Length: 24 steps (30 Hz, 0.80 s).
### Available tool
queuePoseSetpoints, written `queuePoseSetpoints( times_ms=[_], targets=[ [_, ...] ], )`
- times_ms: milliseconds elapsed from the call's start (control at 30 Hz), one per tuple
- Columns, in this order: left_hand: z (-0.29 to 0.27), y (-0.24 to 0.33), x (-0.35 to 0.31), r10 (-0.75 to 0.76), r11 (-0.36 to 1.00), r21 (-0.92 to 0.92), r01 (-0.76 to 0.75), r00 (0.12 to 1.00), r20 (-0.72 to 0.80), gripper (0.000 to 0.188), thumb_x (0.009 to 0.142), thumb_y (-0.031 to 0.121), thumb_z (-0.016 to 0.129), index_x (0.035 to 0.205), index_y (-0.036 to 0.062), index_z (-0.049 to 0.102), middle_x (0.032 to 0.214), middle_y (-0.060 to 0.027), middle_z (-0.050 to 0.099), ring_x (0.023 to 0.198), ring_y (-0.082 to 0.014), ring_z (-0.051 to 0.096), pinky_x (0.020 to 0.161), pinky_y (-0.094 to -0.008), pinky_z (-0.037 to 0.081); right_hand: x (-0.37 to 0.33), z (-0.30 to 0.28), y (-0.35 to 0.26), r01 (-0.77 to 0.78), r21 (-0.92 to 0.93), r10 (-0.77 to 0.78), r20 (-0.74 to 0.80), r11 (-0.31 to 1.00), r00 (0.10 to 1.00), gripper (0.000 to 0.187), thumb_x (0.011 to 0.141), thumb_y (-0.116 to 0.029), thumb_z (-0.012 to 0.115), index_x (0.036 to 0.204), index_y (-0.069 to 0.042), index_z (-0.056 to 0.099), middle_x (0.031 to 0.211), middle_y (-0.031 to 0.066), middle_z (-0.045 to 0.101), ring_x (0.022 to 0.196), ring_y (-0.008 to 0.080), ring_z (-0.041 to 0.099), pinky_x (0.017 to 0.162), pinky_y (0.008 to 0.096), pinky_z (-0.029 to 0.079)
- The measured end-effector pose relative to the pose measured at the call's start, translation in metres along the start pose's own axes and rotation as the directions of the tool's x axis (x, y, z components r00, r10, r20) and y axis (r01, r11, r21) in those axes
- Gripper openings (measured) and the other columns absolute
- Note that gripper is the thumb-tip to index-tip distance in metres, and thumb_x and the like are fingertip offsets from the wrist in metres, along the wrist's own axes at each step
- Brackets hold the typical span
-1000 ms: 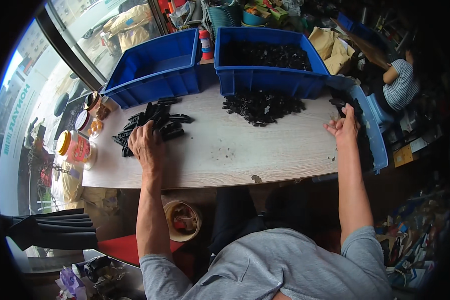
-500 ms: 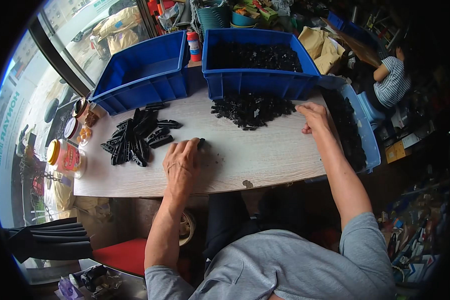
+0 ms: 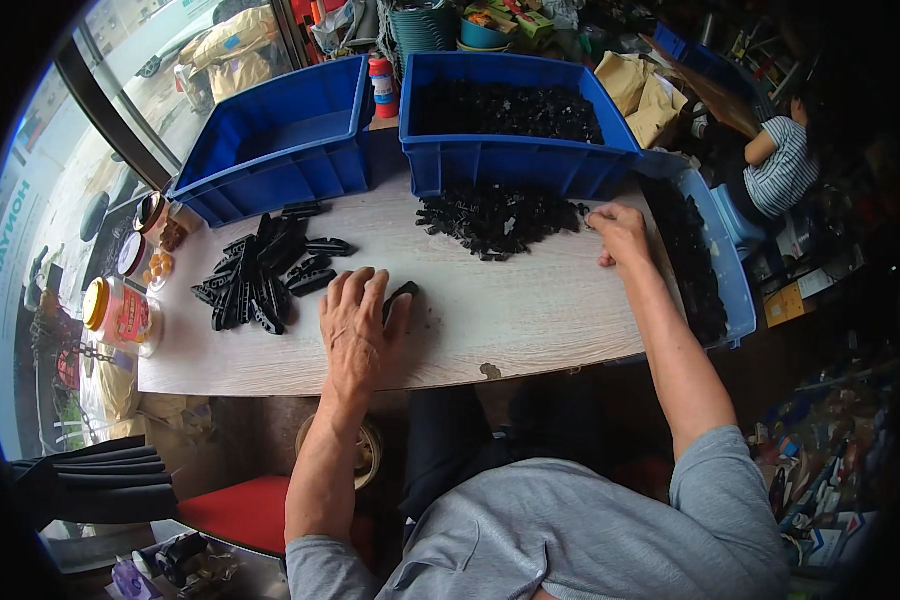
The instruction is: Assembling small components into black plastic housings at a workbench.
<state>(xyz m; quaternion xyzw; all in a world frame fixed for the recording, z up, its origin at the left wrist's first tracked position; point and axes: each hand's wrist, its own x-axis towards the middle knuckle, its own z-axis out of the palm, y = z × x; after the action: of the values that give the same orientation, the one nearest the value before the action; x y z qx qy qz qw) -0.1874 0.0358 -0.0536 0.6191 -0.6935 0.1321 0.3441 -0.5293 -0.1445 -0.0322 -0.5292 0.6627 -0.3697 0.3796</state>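
Note:
My left hand (image 3: 353, 325) is low over the table, its thumb and fingers around a black plastic strip (image 3: 403, 293) whose far end sticks out. To its left lies a loose heap of longer black plastic strips (image 3: 255, 275). My right hand (image 3: 620, 236) pinches at the right edge of a pile of small black plastic parts (image 3: 500, 222). A small dark part shows at its fingertips, its exact shape too small to make out.
Two blue bins (image 3: 270, 165) (image 3: 520, 165) stand along the far side, the right one holding black parts. Jars (image 3: 125, 312) line the left edge. A red bottle (image 3: 383, 88) is between the bins. A light-blue tub (image 3: 715, 260) sits at right, with a seated person (image 3: 782, 165) beyond.
My left fingers have spread a little and more of the strip shows beside the thumb. My right hand has shifted slightly, with a small dark part visible at its fingertips.

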Motion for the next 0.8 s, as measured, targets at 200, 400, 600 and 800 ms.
queuePoseSetpoints(
  times_ms=[200, 400, 600, 800],
  targets=[
    [0.002, 0.024, -0.016, -0.316, 0.832, -0.509, 0.222, 0.943, -0.104, 0.012, 0.090, 0.001, 0.065, 0.102, -0.0016, 0.067, 0.088, -0.0091, 0.068, 0.076, -0.0151, 0.064, 0.068, -0.0256, 0.050, -0.022, -0.012, 0.005, -0.095, 0.239, 0.084, 0.054, 0.966, 0.995, 0.018, 0.087, -0.017, 0.070, 0.098, -0.004, 0.065, 0.055, -0.0009, 0.050, 0.042, 0.0089, 0.049, 0.046, 0.0305, 0.053],
    [0.028, 0.101, -0.029, -0.427, 0.198, -0.825, 0.529, 0.805, 0.413, 0.021, 0.096, 0.009, 0.063, 0.114, -0.0030, 0.064, 0.097, -0.0090, 0.070, 0.082, -0.0126, 0.066, 0.069, -0.0235, 0.052, -0.061, 0.003, 0.002, -0.126, 0.397, 0.047, 0.203, 0.909, 0.978, 0.016, 0.089, -0.018, 0.070, 0.095, -0.006, 0.063, 0.049, -0.0026, 0.046, 0.043, 0.0093, 0.050, 0.052, 0.0334, 0.056],
    [0.054, 0.128, 0.006, -0.365, 0.051, -0.800, 0.598, 0.757, 0.543, 0.041, 0.093, 0.018, 0.065, 0.128, -0.0021, 0.057, 0.092, -0.0146, 0.070, 0.081, -0.0160, 0.066, 0.072, -0.0291, 0.053, -0.101, 0.019, -0.005, -0.144, 0.462, -0.025, 0.341, 0.875, 0.940, 0.014, 0.089, -0.017, 0.068, 0.093, -0.006, 0.062, 0.048, -0.0018, 0.045, 0.042, 0.0106, 0.046, 0.052, 0.0337, 0.055],
    [0.063, 0.122, 0.030, -0.252, 0.040, -0.762, 0.646, 0.744, 0.618, 0.029, 0.095, 0.019, 0.063, 0.111, -0.0060, 0.063, 0.075, -0.0054, 0.064, 0.063, -0.0089, 0.058, 0.056, -0.0239, 0.048, -0.111, 0.031, 0.004, -0.031, 0.415, -0.182, 0.463, 0.909, 0.867, 0.014, 0.087, -0.016, 0.069, 0.092, -0.003, 0.065, 0.059, -0.0004, 0.057, 0.044, 0.0056, 0.046, 0.044, 0.0217, 0.041]
  ],
)
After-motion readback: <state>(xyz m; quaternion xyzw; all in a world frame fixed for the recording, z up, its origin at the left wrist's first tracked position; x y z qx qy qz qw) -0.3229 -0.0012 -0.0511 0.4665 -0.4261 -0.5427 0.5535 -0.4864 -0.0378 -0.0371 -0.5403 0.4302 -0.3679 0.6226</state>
